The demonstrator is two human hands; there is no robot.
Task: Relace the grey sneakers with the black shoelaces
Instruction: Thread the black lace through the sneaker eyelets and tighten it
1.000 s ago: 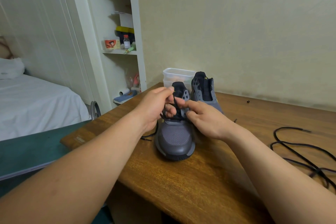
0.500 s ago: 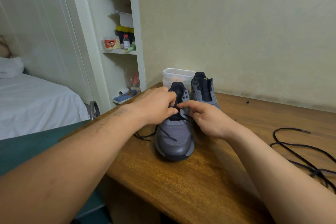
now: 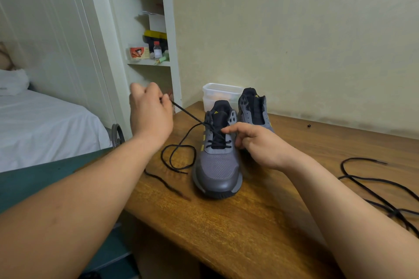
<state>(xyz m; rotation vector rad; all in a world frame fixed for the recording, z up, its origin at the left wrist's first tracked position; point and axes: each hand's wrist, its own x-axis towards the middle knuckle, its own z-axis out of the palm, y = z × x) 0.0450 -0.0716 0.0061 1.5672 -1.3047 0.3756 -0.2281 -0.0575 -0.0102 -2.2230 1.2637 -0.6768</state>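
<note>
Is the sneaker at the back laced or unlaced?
Unlaced. The rear sneaker shows open eyelets with no lace through them, and a loose black shoelace lies on the table to its right.

Your wooden table (image 3: 226, 233) carries the front sneaker (image 3: 217, 170) and, just beside it, the rear sneaker (image 3: 255, 108) (a clear tub (image 3: 217, 93) stands behind them). A loose black shoelace (image 3: 394, 212) sprawls at your right.
</note>
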